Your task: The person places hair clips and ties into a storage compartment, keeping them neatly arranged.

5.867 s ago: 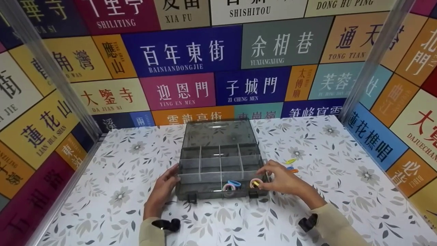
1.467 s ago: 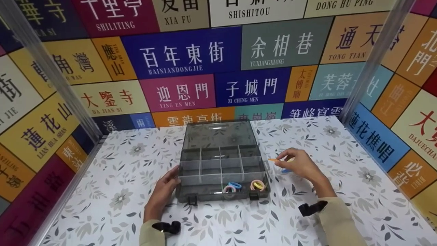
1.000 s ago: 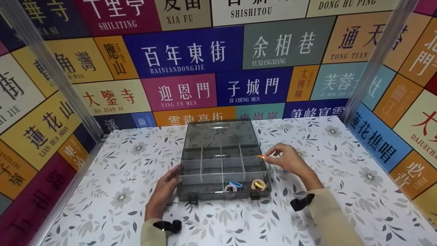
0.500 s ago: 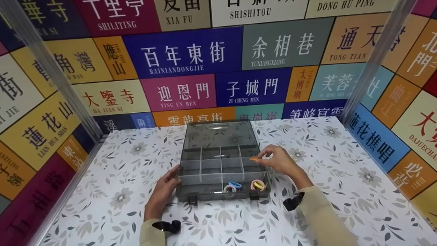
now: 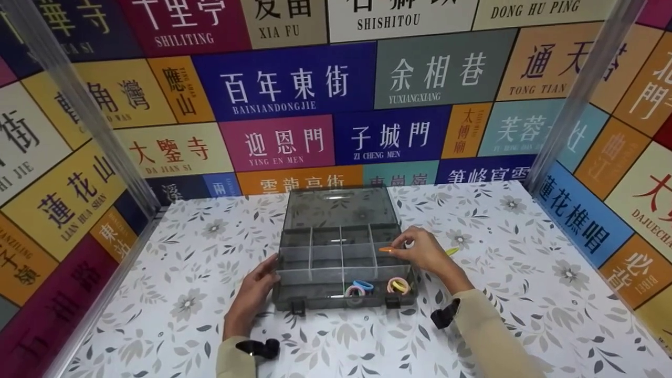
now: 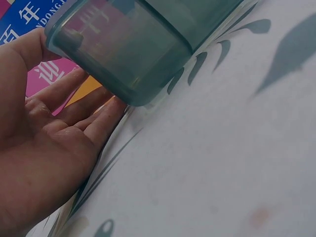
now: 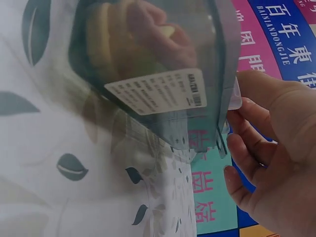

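Note:
A smoky see-through compartment box stands on the table with its lid raised. My right hand pinches a small orange hair clip over the rightmost column of compartments, behind the front row. In the right wrist view the box wall hides that clip. My left hand touches the box's left side, its fingers mostly straight in the left wrist view. In the front right compartment lie a pink and blue pair of hair ties and, apart from it, a pink and yellow pair.
A yellow-green clip lies on the table to the right, partly behind my right hand. Flowered white cloth covers the table. Colourful sign-printed walls rise at the back and both sides. Two latches stick out at the box front.
Earlier my right hand was at the yellow hair tie in the front compartment. Then it held the orange clip right of the box and carried it left over the compartments. The left hand stays put.

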{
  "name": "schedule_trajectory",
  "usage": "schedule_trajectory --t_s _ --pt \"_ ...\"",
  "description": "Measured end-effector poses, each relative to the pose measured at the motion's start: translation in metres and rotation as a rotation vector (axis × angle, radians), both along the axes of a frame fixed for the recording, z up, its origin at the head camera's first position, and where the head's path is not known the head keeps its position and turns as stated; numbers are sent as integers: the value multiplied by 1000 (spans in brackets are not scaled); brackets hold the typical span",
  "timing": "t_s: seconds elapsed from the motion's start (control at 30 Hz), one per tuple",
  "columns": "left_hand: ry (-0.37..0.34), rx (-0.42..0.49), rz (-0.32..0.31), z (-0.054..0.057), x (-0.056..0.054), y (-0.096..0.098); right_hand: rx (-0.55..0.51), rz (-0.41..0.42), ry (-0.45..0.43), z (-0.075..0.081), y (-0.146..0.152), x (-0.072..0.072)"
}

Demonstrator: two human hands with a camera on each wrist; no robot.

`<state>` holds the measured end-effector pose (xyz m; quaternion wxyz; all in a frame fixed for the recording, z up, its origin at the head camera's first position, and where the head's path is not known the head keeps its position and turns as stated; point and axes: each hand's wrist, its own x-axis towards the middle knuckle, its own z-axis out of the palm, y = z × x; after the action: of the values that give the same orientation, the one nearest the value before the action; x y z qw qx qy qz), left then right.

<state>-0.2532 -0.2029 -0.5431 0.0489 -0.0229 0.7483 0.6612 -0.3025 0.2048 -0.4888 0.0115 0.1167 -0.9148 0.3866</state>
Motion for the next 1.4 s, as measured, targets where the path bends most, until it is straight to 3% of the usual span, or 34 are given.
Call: schedule_trajectory --t_s 0.47,0.73,1.03,1.4 --pt "5 46 -33 0 1 -1 69 38 53 1 -4 4" --pt "15 56 -29 -1 0 -2 29 20 37 3 5 8" --pt "14 41 -17 -1 0 -2 -25 -16 172 -1 33 8" --pt "9 6 -8 0 1 1 -50 -101 76 -10 86 7"
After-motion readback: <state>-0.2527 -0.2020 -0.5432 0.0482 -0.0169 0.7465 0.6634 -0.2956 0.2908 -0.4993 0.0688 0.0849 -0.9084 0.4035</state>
